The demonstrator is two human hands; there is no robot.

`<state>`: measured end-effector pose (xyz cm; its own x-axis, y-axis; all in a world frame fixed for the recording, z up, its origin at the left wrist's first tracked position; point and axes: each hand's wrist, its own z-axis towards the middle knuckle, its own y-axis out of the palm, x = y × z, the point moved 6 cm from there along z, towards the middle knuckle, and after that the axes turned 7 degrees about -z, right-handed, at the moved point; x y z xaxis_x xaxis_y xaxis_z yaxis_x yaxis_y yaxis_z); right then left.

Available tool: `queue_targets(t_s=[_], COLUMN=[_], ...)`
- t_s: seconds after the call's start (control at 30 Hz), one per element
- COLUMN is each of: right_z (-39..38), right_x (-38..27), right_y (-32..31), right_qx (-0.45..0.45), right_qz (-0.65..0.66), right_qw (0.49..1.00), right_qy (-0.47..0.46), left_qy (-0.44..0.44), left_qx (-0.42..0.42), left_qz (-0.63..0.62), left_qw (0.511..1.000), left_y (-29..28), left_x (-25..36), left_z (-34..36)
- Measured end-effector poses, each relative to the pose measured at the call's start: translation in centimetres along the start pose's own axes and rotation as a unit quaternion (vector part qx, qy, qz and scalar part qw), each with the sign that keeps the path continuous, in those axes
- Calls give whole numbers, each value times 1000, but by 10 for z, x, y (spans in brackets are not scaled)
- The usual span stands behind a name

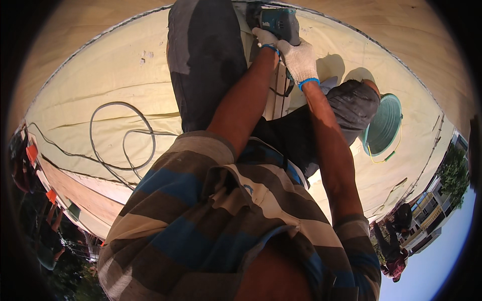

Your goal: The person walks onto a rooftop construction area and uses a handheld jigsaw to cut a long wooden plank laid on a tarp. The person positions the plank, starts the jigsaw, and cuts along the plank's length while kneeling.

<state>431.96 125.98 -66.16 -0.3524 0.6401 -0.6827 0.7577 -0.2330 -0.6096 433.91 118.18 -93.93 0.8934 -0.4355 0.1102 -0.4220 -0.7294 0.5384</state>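
I hold a dark teal power tool [278, 20] at the top of the picture, beyond my knees. My left hand [265, 38], in a white knit glove with a blue cuff, is closed on the tool at its left side. My right hand [300, 61], gloved the same way, is closed on it just to the right and nearer to me. Below the tool a narrow pale strip [278, 103], which looks like wood, runs toward me between my legs, with a dark cord beside it. The tool's working end is hidden.
Pale yellow sheeting [90, 85] lies under me. A looped grey cable [94, 134] rests at the left. A green bucket [382, 125] with a wire handle is beside my right knee. Other people [394, 251] are at the lower right and far left edges, with buildings and trees [449, 175] beyond.
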Motion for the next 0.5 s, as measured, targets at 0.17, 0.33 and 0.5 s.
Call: queue_targets(t_s=[0.17, 0.33, 0.5], right_z=[12, -2, -47], right_x=[-12, 6, -14], right_y=[20, 23, 9], right_qx=[-30, -3, -48], right_qz=[-24, 15, -94], right_qw=[999, 997, 987], right_qy=[-20, -70, -119], left_qy=[15, 8, -145], left_qx=[-2, -14, -199], left_qz=[-2, -9, -103], left_qw=[1000, 1000, 964], left_y=[-20, -26, -33], left_x=[18, 11, 31], left_z=[38, 7, -16])
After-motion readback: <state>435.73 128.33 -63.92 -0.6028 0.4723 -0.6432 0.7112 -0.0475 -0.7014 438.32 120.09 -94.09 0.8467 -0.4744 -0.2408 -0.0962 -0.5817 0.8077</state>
